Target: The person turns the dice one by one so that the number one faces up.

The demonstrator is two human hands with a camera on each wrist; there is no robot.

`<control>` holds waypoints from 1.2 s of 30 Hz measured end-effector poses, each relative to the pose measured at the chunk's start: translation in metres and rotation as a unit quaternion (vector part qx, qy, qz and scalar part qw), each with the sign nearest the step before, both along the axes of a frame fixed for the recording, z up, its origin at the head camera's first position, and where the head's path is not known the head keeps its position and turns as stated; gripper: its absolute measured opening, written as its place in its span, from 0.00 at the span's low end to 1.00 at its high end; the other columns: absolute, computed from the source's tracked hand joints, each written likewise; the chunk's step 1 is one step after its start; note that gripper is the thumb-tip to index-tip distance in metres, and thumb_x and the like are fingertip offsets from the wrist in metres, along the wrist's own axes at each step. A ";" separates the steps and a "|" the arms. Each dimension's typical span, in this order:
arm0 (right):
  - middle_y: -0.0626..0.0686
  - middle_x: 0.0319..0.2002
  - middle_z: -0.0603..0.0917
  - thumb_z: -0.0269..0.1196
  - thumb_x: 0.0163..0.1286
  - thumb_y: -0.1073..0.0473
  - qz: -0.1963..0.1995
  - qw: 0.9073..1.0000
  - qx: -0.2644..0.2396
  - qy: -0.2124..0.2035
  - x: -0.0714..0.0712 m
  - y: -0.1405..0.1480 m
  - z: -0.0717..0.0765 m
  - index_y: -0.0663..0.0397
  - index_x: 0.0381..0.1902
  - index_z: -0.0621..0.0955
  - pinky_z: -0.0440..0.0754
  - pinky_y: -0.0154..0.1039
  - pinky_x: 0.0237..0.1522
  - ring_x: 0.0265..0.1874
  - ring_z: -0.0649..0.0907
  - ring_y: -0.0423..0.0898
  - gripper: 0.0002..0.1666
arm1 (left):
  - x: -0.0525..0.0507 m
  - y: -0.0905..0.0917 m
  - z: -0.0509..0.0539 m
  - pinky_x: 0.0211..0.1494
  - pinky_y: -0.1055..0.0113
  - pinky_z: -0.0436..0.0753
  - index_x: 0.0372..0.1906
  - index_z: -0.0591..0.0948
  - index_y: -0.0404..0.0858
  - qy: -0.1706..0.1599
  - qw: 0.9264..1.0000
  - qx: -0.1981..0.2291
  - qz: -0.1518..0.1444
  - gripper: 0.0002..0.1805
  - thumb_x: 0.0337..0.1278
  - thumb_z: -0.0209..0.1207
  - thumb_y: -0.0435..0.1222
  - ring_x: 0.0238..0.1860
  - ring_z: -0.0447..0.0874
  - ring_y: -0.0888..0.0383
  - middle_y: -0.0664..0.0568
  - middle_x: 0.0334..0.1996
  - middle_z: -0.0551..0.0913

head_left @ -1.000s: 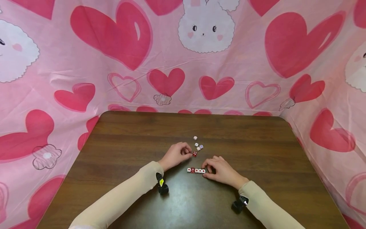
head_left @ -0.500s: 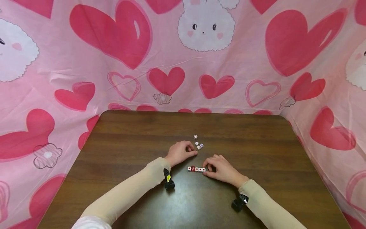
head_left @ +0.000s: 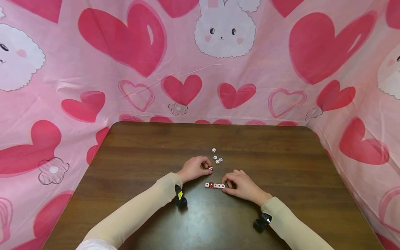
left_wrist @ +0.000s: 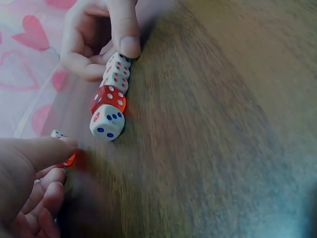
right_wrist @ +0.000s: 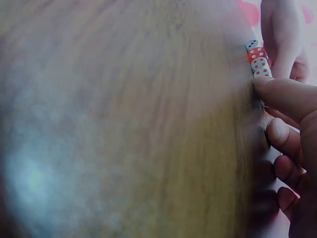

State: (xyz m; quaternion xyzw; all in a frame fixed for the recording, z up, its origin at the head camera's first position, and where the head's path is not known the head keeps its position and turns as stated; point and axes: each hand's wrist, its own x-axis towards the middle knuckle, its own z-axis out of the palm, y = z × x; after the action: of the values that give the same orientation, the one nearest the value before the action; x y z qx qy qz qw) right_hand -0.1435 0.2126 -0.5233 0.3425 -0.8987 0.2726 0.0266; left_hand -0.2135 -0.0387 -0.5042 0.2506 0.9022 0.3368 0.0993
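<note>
A short row of dice sits on the table: one red die (head_left: 211,185) among several white ones, with a white die (left_wrist: 107,122) at its left end. My right hand (head_left: 242,185) pinches the white die (head_left: 223,186) at the right end between thumb and forefinger. Beyond the row, my left hand (head_left: 193,169) holds another red die (head_left: 210,168) at its fingertips, six white dots facing up. In the left wrist view the thumb (left_wrist: 39,151) partly covers that die.
Several loose white dice (head_left: 217,161) lie just past my left hand, one (head_left: 214,150) farther back. The brown wooden table (head_left: 265,146) meets a pink heart-patterned cloth (head_left: 275,62) behind and at both sides.
My left hand reached right over the loose red die, then drew back slightly left with it; the die now shows a different face up. The right hand stays at the row's end.
</note>
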 end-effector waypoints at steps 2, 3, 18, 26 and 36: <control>0.32 0.23 0.70 0.77 0.62 0.51 0.001 1.000 0.000 0.002 0.000 0.000 0.000 0.38 0.38 0.81 0.68 0.40 0.45 0.31 0.69 0.33 0.14 | 0.000 -0.001 -0.001 0.41 0.66 0.76 0.39 0.86 0.48 -0.001 1.000 0.004 -0.004 0.09 0.57 0.75 0.43 0.36 0.81 0.65 0.62 0.33 0.85; 0.32 0.23 0.70 0.77 0.62 0.51 0.000 1.000 0.001 0.000 0.000 0.000 0.000 0.38 0.38 0.81 0.68 0.40 0.44 0.31 0.69 0.33 0.14 | 0.000 -0.002 -0.001 0.41 0.66 0.76 0.39 0.86 0.48 0.000 1.000 0.006 -0.005 0.09 0.58 0.74 0.44 0.35 0.80 0.65 0.61 0.32 0.84; 0.31 0.24 0.70 0.77 0.62 0.50 -0.008 1.000 0.000 -0.003 0.000 0.000 -0.003 0.37 0.39 0.81 0.66 0.38 0.42 0.30 0.67 0.32 0.14 | -0.002 -0.012 -0.006 0.38 0.72 0.77 0.40 0.86 0.42 -0.011 0.997 0.055 -0.055 0.09 0.57 0.74 0.37 0.29 0.76 0.69 0.59 0.31 0.83; 0.32 0.23 0.70 0.78 0.61 0.52 -0.011 1.000 -0.008 0.007 0.001 -0.001 -0.004 0.38 0.38 0.81 0.66 0.39 0.42 0.29 0.67 0.32 0.14 | 0.000 -0.013 -0.006 0.38 0.70 0.77 0.38 0.86 0.42 -0.007 0.996 0.072 -0.057 0.07 0.62 0.72 0.40 0.30 0.76 0.67 0.58 0.30 0.83; 0.32 0.23 0.70 0.78 0.60 0.54 -0.014 1.000 -0.023 0.010 0.001 -0.002 -0.006 0.39 0.38 0.82 0.64 0.38 0.40 0.29 0.65 0.31 0.14 | -0.001 -0.014 -0.007 0.40 0.72 0.78 0.39 0.86 0.40 -0.001 0.995 0.069 -0.066 0.08 0.56 0.74 0.34 0.32 0.77 0.67 0.57 0.30 0.83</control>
State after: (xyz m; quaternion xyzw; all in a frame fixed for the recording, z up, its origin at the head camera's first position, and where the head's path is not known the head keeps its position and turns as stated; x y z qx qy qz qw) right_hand -0.1421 0.2105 -0.5290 0.3320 -0.8968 0.2887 0.0475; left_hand -0.2143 -0.0523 -0.5113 0.3154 0.8583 0.3909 0.1050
